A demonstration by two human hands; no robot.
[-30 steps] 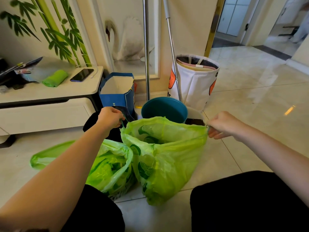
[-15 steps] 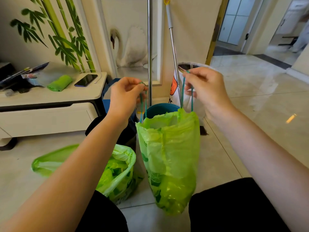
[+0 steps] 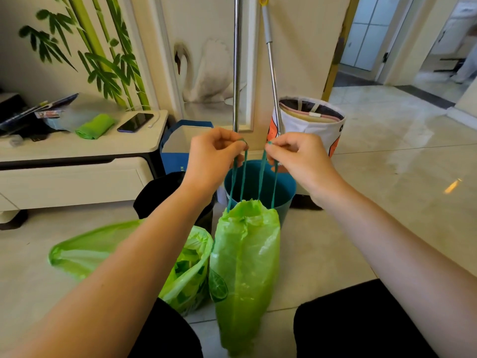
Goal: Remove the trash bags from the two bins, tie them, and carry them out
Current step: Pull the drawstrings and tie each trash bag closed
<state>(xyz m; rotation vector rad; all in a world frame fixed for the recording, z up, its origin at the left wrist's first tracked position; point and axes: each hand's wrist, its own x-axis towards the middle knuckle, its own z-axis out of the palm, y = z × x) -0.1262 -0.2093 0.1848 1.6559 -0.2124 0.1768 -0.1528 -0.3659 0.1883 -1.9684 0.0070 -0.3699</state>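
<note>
Plainly the thin green bag point(image 3: 247, 267) at six o'clock is soft and light — each hand, left hand point(image 3: 213, 157) and right hand point(image 3: 300, 161), pinches a drawstring loop point(image 3: 238, 177), the sensible hold, just before the teal bin point(image 3: 259, 188).

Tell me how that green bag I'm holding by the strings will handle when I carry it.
The bag hangs long and slack from thin drawstrings, so it is probably floppy and likely to swing. The film looks thin and see-through, so it may tear on sharp trash. It seems light: both hands only pinch the strings.
</note>
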